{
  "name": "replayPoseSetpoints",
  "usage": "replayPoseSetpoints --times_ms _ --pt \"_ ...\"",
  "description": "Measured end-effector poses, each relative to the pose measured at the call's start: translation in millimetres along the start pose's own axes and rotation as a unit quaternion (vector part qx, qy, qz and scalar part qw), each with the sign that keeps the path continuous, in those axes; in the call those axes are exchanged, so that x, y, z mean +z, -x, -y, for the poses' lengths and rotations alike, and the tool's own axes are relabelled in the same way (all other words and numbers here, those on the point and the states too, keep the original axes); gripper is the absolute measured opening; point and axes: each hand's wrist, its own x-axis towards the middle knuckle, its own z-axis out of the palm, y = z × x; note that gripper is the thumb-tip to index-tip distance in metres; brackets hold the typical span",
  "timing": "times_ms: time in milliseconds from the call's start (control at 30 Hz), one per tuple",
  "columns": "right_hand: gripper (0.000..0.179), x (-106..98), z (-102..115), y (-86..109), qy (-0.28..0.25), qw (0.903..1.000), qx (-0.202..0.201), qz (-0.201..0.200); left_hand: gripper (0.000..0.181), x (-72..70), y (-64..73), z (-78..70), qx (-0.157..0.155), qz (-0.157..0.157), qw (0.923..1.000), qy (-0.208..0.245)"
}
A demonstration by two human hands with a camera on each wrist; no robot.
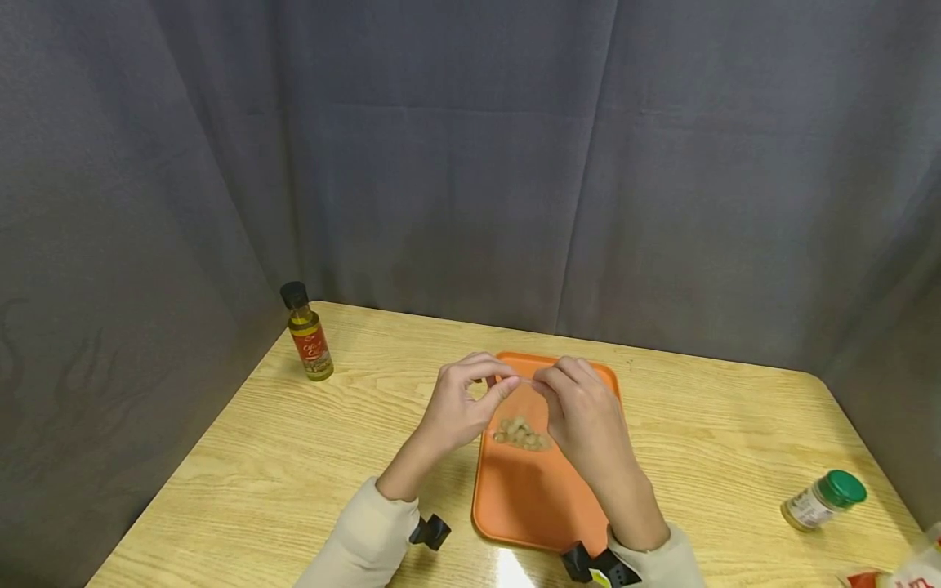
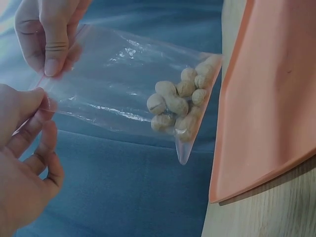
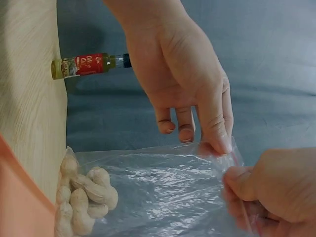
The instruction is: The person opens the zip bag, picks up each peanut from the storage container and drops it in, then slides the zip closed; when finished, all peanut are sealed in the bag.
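A clear zip-top bag (image 2: 118,84) hangs upright over the orange tray (image 1: 537,506), its red-edged top pinched by both hands. Unshelled peanuts (image 3: 84,197) are gathered at its bottom. My left hand (image 1: 459,404) pinches the left part of the top edge between thumb and fingers. Close beside it, my right hand (image 1: 584,408) pinches the same edge further right. In the left wrist view, the left hand (image 2: 27,163) has its other fingers loosely bent. The right wrist view has the right hand (image 3: 276,190) at the bag's rim, its far fingers partly hidden.
An olive oil bottle (image 1: 310,343) with a black cap stands at the table's back left. A green-capped jar (image 1: 819,502) is at the right. Part of a red and white package (image 1: 912,572) shows at the lower right corner. Grey curtains (image 1: 441,163) surround the wooden table (image 1: 698,449).
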Motion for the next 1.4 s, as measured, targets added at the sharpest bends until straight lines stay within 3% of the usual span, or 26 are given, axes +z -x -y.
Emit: replayPoseSetpoints --times_ms 333,700,1133,1400 --pt "0.017 2.2 -1.4 0.8 0.013 0.9998 0.003 -0.012 0.009 2.3 -0.4 -0.9 -0.011 0.008 0.9999 0.001" --pt "0.011 -13.7 -3.2 0.8 -0.025 0.9979 0.045 0.039 0.009 1.5 -1.1 0.6 -0.005 -0.004 1.0 0.005" --pt "0.019 -8.1 -8.9 3.7 -0.022 0.9996 0.013 -0.008 0.008 0.8 -0.1 -0.3 -0.015 0.002 0.9998 0.009" --pt "0.014 -10.4 -8.6 2.9 -0.018 0.9991 0.036 0.012 0.009 -0.3 -0.6 0.6 -0.019 0.0 0.9998 0.01"
